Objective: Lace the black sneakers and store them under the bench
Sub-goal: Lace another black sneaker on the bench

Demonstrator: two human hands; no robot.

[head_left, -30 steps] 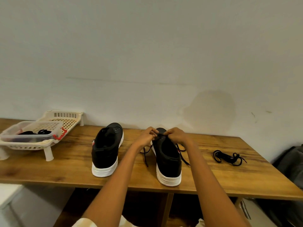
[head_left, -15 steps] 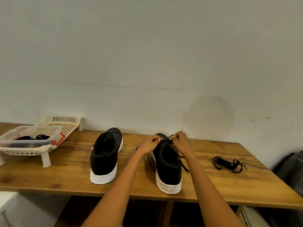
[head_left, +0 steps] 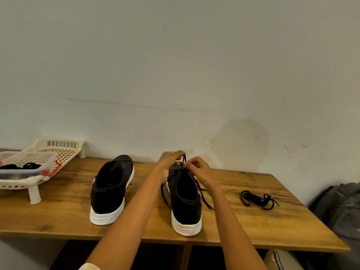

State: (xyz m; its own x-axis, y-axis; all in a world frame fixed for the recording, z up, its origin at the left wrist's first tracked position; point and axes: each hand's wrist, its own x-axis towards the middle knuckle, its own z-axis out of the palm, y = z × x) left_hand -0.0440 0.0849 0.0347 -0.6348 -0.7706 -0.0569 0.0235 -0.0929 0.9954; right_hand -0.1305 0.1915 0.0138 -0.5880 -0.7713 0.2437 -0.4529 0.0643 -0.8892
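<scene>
The right shoe (head_left: 185,199) stands on the tabletop (head_left: 253,227), heel toward the person, so the lace holes near the toe are easy to reach. A black lace (head_left: 183,162) runs up from it. The left hand (head_left: 168,162) pinches the lace and lifts it high, likely to pull it snug through a hole. The right hand (head_left: 198,168) has its fingers curled tight at the lace lower down (it looks like a pinch too). The loose ends hang down both sides of the shoe. The left shoe (head_left: 111,190) waits just beside it with no lace. Its spare lace (head_left: 257,198) lies in a bundle farther right. A white basket (head_left: 64,151) sits at the far left.
</scene>
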